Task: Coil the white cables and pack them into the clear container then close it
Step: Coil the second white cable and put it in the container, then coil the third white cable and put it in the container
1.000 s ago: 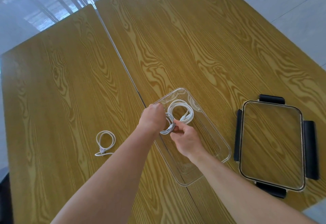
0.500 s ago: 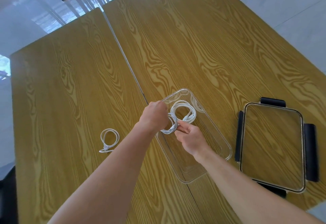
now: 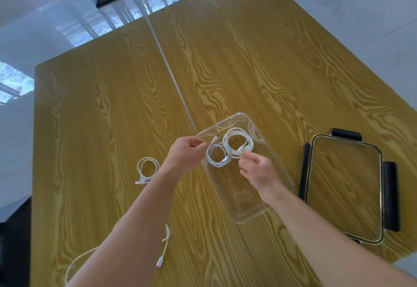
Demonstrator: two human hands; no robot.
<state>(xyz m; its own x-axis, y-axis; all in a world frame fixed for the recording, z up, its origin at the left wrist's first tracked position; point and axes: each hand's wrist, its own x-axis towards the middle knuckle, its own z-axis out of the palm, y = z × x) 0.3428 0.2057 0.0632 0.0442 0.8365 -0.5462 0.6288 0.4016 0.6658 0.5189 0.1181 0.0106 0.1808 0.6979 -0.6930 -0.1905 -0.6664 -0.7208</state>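
The far end of the container (image 3: 285, 175) is taken up by two coils (image 3: 228, 149); its near half is bare but overhung by the right hand (image 3: 259, 170). The left rim is overhung by the left hand (image 3: 184, 153). Bare table (image 3: 259, 61) is left beyond the container and between it and the lid (image 3: 345, 187). Left of the left arm, the way is obstructed by a third coil (image 3: 146, 170) and a loose cable (image 3: 164, 248).
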